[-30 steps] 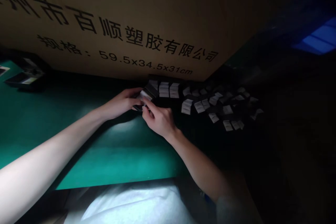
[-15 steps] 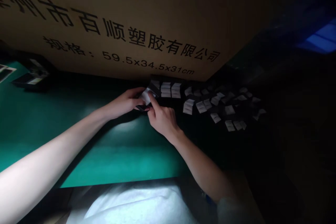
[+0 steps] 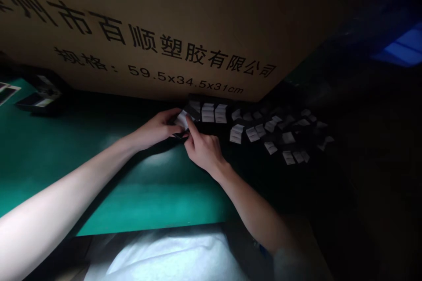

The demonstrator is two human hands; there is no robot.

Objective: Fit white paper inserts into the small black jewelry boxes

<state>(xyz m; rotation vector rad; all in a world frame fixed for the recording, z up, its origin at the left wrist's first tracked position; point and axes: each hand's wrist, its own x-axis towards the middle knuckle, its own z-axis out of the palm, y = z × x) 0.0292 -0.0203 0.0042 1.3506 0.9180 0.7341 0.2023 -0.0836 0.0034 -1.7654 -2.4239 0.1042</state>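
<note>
My left hand (image 3: 161, 126) is closed round the left side of a small dark box (image 3: 195, 113), its thumb over the near edge. The box is tilted, and a pale insert (image 3: 182, 119) shows inside it. My right hand (image 3: 205, 147) meets the box from the near right. Its index finger presses on the pale insert, while the thumb sits by the box's lower edge and the other fingers are curled in. Just beyond my right hand, pale folded inserts (image 3: 214, 113) stand in rows. The box's underside is hidden by my fingers.
A large cardboard carton (image 3: 158, 17) with black printing walls off the back. Several loose pale inserts (image 3: 288, 138) lie scattered in shadow at the right. An open dark box (image 3: 41, 102) stands at the left on the green table top (image 3: 148, 202).
The held box and my left fingers have shifted very slightly. My right index finger stays pressed on the insert, and the other things lie as before.
</note>
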